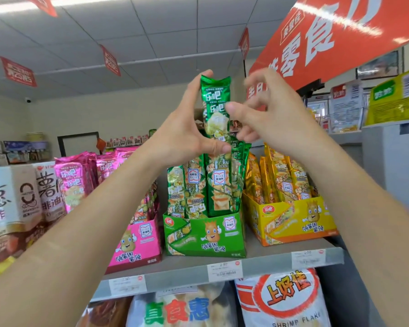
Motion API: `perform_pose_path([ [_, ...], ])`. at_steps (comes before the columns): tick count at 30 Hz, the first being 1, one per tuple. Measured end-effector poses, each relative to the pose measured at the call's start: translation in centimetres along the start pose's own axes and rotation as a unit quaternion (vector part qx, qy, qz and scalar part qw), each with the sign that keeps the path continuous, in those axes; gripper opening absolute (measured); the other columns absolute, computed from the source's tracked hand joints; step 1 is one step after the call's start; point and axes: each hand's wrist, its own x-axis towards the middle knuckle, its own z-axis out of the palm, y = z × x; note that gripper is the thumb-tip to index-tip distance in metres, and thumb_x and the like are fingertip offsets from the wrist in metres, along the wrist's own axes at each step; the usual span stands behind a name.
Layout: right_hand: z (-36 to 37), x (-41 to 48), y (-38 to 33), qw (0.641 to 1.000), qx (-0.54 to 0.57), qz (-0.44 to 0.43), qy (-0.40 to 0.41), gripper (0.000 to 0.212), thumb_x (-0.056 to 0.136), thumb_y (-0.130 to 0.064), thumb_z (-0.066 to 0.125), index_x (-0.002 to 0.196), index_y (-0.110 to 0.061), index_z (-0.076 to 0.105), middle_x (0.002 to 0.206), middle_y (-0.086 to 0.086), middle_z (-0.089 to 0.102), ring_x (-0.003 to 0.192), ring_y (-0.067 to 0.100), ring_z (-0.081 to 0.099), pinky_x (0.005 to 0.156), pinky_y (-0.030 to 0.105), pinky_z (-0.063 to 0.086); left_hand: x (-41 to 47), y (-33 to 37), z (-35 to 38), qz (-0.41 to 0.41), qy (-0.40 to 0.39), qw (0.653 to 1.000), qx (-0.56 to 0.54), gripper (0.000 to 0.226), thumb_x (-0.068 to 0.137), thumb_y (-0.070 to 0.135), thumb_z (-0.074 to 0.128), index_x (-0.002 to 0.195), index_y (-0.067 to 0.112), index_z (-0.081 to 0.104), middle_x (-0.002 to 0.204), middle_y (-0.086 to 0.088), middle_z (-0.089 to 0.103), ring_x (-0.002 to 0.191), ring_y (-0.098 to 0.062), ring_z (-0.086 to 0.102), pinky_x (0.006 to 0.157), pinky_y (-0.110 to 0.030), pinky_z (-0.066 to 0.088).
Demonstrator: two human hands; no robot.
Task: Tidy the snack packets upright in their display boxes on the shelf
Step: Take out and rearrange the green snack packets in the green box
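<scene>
My left hand (pixel 187 135) holds a tall green snack packet (pixel 216 107) upright above the green display box (pixel 206 234), fingertips at its top edge and thumb near its lower part. My right hand (pixel 267 114) hovers just right of the packet, blurred, fingers loosely curled, thumb tip touching the packet's side. More green packets (pixel 198 185) stand in the box below. A pink display box (pixel 139 241) with pink packets (pixel 73 178) stands to the left, and a yellow display box (pixel 293 223) with yellow packets (pixel 281 175) to the right.
The boxes stand on a grey shelf (pixel 265 260) with price tags along its edge. White snack boxes (pixel 12 204) sit at far left. Large bags (pixel 283 300) fill the shelf below. A red sign (pixel 340 36) hangs overhead on the right.
</scene>
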Motion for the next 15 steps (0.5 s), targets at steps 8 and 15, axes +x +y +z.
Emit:
perform_pose_path([
  [8, 4.8, -11.9, 5.8, 0.943, -0.290, 0.020, -0.165, 0.027, 0.096, -0.034, 0.054, 0.122, -0.030, 0.063, 0.100, -0.011, 0.055, 0.094, 0.012, 0.058, 0.080, 0.029, 0.046, -0.2, -0.8, 0.1, -0.010, 0.068, 0.998, -0.007, 0.097, 0.064, 0.014, 0.090, 0.132, 0.033, 0.025, 0.095, -0.013, 0.071, 0.084, -0.033, 0.068, 0.068, -0.036, 0.060],
  [15, 5.0, -12.5, 6.5, 0.966, -0.231, 0.017, -0.118, 0.023, 0.089, -0.025, 0.070, 0.112, -0.025, 0.072, 0.100, -0.007, 0.060, 0.084, 0.015, 0.062, 0.078, 0.037, 0.053, 0.2, -0.6, -0.1, -0.038, 0.042, 0.997, 0.055, 0.106, 0.050, 0.040, 0.089, 0.133, 0.033, 0.024, 0.112, -0.010, 0.064, 0.078, -0.025, 0.071, 0.079, -0.044, 0.054],
])
